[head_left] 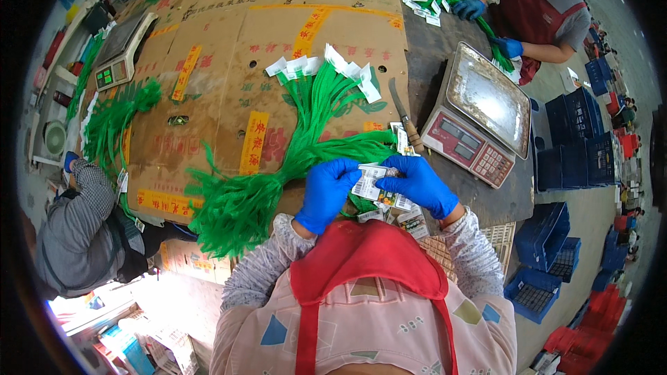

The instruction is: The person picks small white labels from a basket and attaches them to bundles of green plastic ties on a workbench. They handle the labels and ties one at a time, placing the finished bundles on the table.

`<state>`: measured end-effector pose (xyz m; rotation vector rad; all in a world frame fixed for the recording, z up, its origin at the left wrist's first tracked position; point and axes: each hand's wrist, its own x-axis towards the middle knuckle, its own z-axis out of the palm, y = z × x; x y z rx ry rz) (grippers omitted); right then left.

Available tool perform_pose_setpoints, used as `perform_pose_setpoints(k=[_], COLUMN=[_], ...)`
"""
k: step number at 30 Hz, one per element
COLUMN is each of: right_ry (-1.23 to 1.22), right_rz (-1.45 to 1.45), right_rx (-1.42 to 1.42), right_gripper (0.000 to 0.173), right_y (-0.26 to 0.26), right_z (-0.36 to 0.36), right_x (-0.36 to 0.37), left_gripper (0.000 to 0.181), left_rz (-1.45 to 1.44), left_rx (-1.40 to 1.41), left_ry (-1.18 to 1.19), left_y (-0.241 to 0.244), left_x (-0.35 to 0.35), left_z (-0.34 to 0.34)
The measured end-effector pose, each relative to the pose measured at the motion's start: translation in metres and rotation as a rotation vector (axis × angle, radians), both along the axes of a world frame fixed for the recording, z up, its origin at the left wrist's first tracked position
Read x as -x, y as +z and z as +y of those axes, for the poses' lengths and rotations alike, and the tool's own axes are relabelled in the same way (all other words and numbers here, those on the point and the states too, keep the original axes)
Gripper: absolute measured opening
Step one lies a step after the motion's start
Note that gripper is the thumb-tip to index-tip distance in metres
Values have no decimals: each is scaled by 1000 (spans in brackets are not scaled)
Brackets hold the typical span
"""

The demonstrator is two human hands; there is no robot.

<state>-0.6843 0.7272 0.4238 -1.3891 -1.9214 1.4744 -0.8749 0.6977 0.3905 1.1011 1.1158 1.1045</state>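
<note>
My left hand and my right hand, both in blue gloves, pinch a white printed label between them, close to my red apron. Below and beside my right hand hang more labels bearing print and barcodes. A bundle of green mesh net sleeves spreads over the cardboard in front of me, its loose tails to the left. White tags cap the sleeves' far ends. Whether the pinched label is joined to a sleeve is hidden by my fingers.
Flattened cardboard covers much of the table. A curved knife with a wooden handle lies beside a digital scale. Another scale stands at left. A co-worker handles sleeves at right; another person is at left. Blue crates stand right.
</note>
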Motion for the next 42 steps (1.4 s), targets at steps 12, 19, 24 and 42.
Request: perform_pose_setpoints(k=[12, 19, 24, 42], right_ry=[-174, -211, -245, -151], right_rz=[148, 82, 63, 363], right_rx=[73, 30, 59, 131], right_gripper=[27, 20, 21, 27], right_y=[0, -3, 0, -7], right_z=[-13, -14, -15, 0], right_x=[-15, -15, -18, -1], left_gripper=[11, 11, 10, 18], left_rz=[47, 18, -70, -259], left_rx=[-71, 48, 111, 131], left_ry=[-9, -22, -51, -145], left_y=[7, 12, 17, 11], left_x=[-1, -3, 2, 9], left_z=[-2, -7, -8, 6])
